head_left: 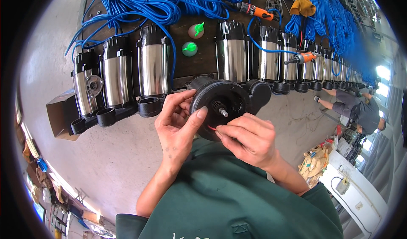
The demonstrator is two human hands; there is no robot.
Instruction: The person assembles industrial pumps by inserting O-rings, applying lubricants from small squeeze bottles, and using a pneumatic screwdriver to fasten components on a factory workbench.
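Note:
My left hand (pixel 176 122) is closed around the left rim of a black round pump housing (pixel 199 98), its thumb on the face. A metal shaft (pixel 223 111) with a dark spring-like part around it stands out of the housing's centre. My right hand (pixel 250 138) pinches at the lower rim, where a thin red strip (pixel 212 128), perhaps a sealing ring or wire, meets its fingertips. The housing's open face is turned up toward me, and its body lies against the table's near edge. Just right of it projects a black rounded outlet (pixel 259 94).
Steel pumps (pixel 153 65) with black ends line the dark table (pixel 186 67). Blue cable coils (pixel 140 4) lie behind them. Two green-capped bottles (pixel 189 49), orange power tools (pixel 256 11) and a brown cloth (pixel 303 4) are there too. A cardboard box (pixel 61 118) stands left; another person (pixel 360 112) is far right.

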